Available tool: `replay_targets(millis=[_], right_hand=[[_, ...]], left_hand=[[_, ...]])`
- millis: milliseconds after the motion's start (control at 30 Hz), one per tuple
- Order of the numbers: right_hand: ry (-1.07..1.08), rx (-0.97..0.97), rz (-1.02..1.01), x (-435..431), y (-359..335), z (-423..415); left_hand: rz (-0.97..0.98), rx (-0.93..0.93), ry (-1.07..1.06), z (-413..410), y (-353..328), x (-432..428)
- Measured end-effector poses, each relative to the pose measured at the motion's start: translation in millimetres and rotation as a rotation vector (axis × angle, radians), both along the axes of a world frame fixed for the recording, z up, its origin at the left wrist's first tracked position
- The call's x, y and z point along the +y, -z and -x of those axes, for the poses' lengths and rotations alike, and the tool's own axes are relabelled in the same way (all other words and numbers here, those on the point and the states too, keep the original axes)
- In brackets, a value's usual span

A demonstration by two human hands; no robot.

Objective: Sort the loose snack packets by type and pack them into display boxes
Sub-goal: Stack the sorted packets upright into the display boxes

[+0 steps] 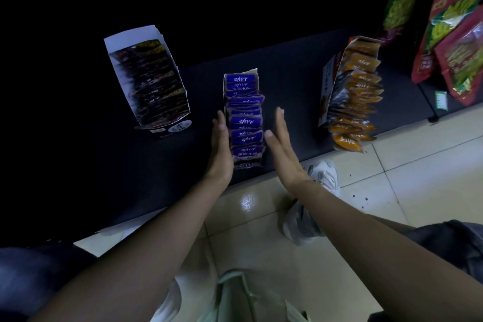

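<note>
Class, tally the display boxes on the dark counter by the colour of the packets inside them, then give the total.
Dark-packet box: 1
Purple-packet box: 1
Orange-packet box: 1
Total: 3

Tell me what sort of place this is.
Probably a small shop: boxed purple packets and orange packets stand on a dark shelf, big red bags crowd the right, and the floor is tiled.
</note>
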State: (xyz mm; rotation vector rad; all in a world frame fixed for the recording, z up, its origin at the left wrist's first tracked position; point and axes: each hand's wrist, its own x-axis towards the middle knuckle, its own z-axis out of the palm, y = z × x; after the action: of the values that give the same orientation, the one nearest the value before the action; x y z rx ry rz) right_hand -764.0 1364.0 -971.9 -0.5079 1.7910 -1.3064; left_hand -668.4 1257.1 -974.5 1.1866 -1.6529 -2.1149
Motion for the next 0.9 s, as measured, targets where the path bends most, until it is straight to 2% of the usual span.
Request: replay_targets(millis=[67, 233, 367, 533, 733, 833, 900], right_hand=[[-0.03, -0.021, 0.032, -10.6, -4.7, -0.4], [0.036, -0.026, 0.016, -45.0, -12.5, 17.4], [-0.041, 0.084, 0.018, -51.3, -5.4, 15.8], [-0.05, 0.229, 0.001, -42.3, 0.4, 27.4], [-0.19, 0.453, -0.025, -54.1, 5.5, 30.7], [-0.206, 0.487, -0.089, -63.0, 4.7, 31.4], [-0.213, 0.444, -0.09, -65.0, 4.5, 32.6]], left_hand=[[-0.025, 0.022, 0.05, 5.6, 3.3, 2.4], [-0.023, -0.001, 0.022, 14.8, 0.6, -12.5], [0.001, 0.002, 0.041, 21.7, -0.6, -19.2], [0.141, -0.04, 0.065, 23.9, -0.9, -19.2], [0.305, -0.109, 0.141, 31.8, 2.0, -26.6], [0.29, -0.132, 0.155, 35.7, 3.3, -31.6], [0.293, -0.113, 0.167, 33.2, 5.4, -34.8]])
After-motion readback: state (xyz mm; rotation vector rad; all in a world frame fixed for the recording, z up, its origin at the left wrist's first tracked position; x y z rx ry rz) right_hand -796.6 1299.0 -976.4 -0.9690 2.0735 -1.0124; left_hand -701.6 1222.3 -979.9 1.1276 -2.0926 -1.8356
